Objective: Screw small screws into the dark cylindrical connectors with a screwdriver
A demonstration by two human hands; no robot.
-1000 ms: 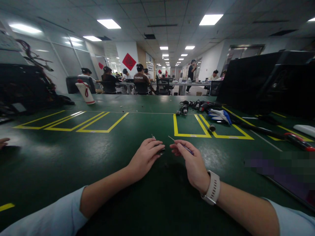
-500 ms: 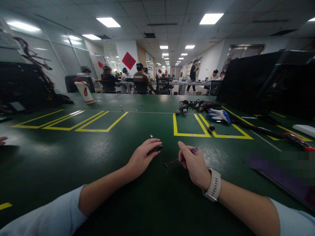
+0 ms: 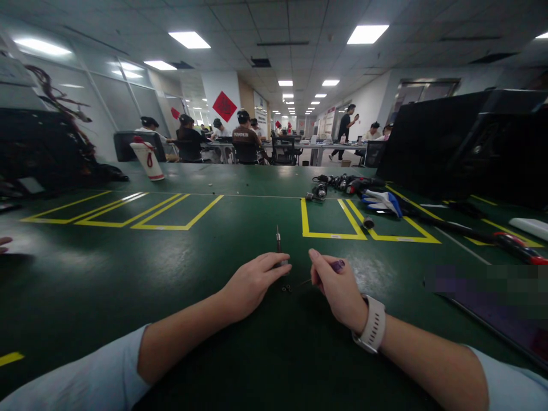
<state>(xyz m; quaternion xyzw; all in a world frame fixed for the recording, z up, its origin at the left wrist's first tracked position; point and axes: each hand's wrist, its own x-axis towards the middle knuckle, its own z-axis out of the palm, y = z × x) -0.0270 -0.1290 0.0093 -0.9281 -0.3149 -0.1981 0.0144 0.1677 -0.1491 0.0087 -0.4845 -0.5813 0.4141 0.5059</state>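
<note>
My left hand (image 3: 257,282) is closed on a small metal part (image 3: 284,263), mostly hidden under the fingers. A thin shaft (image 3: 278,237) rises past the fingertips on its far side; whether it is joined to that part I cannot tell. Across a small gap, my right hand (image 3: 336,285) is wrapped around a slim screwdriver. Its purple handle (image 3: 338,266) shows above the fist, while the thin blade (image 3: 305,281) points left and down. Close to the blade tip, a few tiny dark rings or nuts (image 3: 286,289) lie on the green table (image 3: 205,365).
Yellow tape outlines (image 3: 334,235) mark the table beyond my hands. Motor-like metal parts (image 3: 319,191), a blue-white glove (image 3: 381,201) and a red-black tool (image 3: 518,245) lie right. A white cup (image 3: 146,160) stands far left. Another person's fingers (image 3: 5,244) show at the left edge.
My left hand has shifted slightly right and down, turning the metal part so its ring-shaped opening no longer shows. The right hand with the screwdriver has barely moved.
</note>
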